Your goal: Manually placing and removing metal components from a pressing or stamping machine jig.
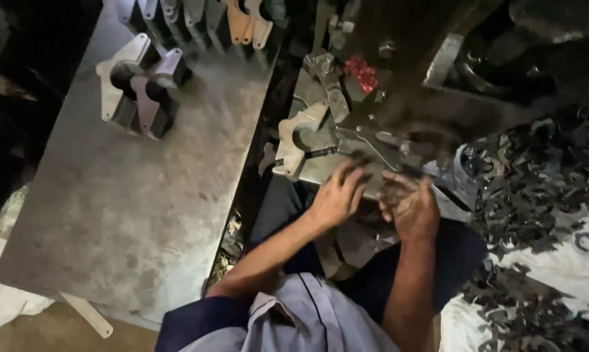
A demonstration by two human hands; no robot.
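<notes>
Flat grey stamped-metal plate [373, 146], irregular in outline with a cut-out notch, lies on the dark bed of a press-like machine [438, 85] directly ahead of the person, at the centre of the view. Left hand [337, 195] rests on the near edge of this plate, fingers [353, 176] curled over it; whether they pinch it or merely press on it cannot be told, as the area is blurred. Right hand [410, 205] sits just beside the left, knuckles up, fingers closed around the plate's right-hand portion; the exact grip is likewise unclear. Both hands are close together, nearly touching. Just to the left of the plate, a paler bracket-shaped metal blank with a round notch [293, 140] leans against the machine bed. A small red component [361, 72] shows further back on the machine. To the right, a large heap of dark curved metal offcuts [535, 195] spreads over a white sack [568, 267]. To the left, well apart from the hands, stands a grey steel worktable [131, 208] carrying a stack of upright finished brackets [141, 88] near its far corner, with a row of similar pieces [197, 19] along its back edge. The person wears a blue-grey shirt [307, 319].
</notes>
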